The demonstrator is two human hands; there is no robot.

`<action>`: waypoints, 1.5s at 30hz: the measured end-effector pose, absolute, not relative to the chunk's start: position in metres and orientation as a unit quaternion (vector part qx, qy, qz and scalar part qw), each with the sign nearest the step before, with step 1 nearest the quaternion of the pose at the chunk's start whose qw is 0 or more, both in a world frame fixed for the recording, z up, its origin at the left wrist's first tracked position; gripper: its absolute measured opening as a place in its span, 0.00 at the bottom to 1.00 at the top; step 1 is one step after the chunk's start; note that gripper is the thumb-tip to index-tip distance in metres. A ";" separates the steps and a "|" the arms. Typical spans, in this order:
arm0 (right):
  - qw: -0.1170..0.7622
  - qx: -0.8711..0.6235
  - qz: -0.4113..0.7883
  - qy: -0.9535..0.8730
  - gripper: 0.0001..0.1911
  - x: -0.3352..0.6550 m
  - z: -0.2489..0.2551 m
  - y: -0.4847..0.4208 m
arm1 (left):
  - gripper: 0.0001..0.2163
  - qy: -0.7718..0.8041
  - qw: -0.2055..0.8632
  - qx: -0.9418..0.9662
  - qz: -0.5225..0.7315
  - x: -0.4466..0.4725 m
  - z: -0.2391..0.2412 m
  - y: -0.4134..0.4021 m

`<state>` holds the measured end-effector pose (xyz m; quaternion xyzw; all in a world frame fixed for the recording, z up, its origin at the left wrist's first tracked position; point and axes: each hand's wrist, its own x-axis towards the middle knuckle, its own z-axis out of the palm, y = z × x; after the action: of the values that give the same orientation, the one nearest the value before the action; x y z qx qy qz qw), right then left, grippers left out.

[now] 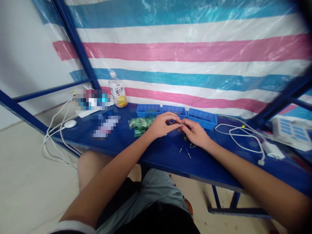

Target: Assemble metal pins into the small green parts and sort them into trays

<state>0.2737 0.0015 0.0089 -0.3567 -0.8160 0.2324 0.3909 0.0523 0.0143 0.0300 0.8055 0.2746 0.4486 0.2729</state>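
Both hands meet over the blue table (156, 156). My left hand (162, 125) has its fingers curled in a pinch, and my right hand (195, 133) pinches against it. Between the fingertips is a small dark part I cannot make out. Just below my right hand lie several small metal pins (186, 151) on the table. A heap of small green parts (141, 125) sits left of my left hand. Three blue plastic bins (175, 112) stand in a row right behind the hands.
A drink bottle (117, 90) stands at the back left. White cables (58, 130) and a white puck hang off the left edge. Another white cable (243, 136) with a charger lies at right. Striped plastic sheeting backs the table; a blue metal frame surrounds it.
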 end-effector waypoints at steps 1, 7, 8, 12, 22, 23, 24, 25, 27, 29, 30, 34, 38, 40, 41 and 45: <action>0.390 -0.356 0.233 -0.817 0.14 0.274 0.008 0.002 | 0.06 0.275 0.266 0.810 0.444 0.052 0.031 0.014; 0.382 -0.351 0.235 -0.822 0.15 0.274 0.006 0.003 | 0.06 0.280 0.258 0.812 0.442 0.052 0.032 0.015; 0.381 -0.349 0.238 -0.823 0.16 0.273 0.006 0.003 | 0.06 0.281 0.266 0.808 0.444 0.052 0.031 0.015; 0.377 -0.348 0.255 -0.819 0.18 0.272 0.008 0.001 | 0.07 0.296 0.287 0.793 0.449 0.054 0.028 0.015; 0.373 -0.355 0.242 -0.822 0.18 0.271 0.010 -0.001 | 0.09 0.298 0.331 0.774 0.450 0.052 0.024 0.018; 0.374 -0.357 0.240 -0.822 0.18 0.271 0.010 -0.001 | 0.09 0.296 0.335 0.772 0.452 0.052 0.024 0.018; 0.376 -0.361 0.237 -0.820 0.18 0.271 0.010 -0.001 | 0.09 0.296 0.337 0.771 0.452 0.052 0.025 0.018; 0.378 -0.367 0.233 -0.818 0.18 0.271 0.010 -0.001 | 0.09 0.296 0.336 0.772 0.452 0.052 0.025 0.018; 0.386 -0.381 0.226 -0.809 0.17 0.272 0.009 -0.001 | 0.08 0.298 0.326 0.776 0.450 0.051 0.026 0.018; 0.400 -0.387 0.223 -0.801 0.16 0.273 0.008 0.001 | 0.08 0.299 0.316 0.779 0.451 0.051 0.027 0.018; 0.406 -0.385 0.223 -0.798 0.16 0.273 0.007 0.001 | 0.08 0.301 0.311 0.780 0.452 0.051 0.027 0.018; 0.403 -0.369 0.229 -0.805 0.16 0.274 0.008 0.002 | 0.08 0.308 0.309 0.778 0.452 0.052 0.027 0.017; 0.399 -0.360 0.241 -0.808 0.16 0.273 0.011 0.000 | 0.08 0.309 0.317 0.776 0.449 0.053 0.027 0.017; 0.395 -0.356 0.242 -0.811 0.16 0.272 0.012 -0.001 | 0.09 0.307 0.321 0.775 0.448 0.052 0.027 0.018; 0.393 -0.355 0.242 -0.813 0.16 0.272 0.012 -0.001 | 0.09 0.303 0.327 0.775 0.447 0.052 0.027 0.018; 0.395 -0.357 0.235 -0.813 0.16 0.273 0.012 -0.001 | 0.09 0.273 0.368 0.767 0.449 0.051 0.026 0.019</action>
<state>0.2730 -0.0005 0.0125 -0.3572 -0.8128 0.2352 0.3954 0.0510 0.0192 0.0264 0.7672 0.2726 0.4493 0.3678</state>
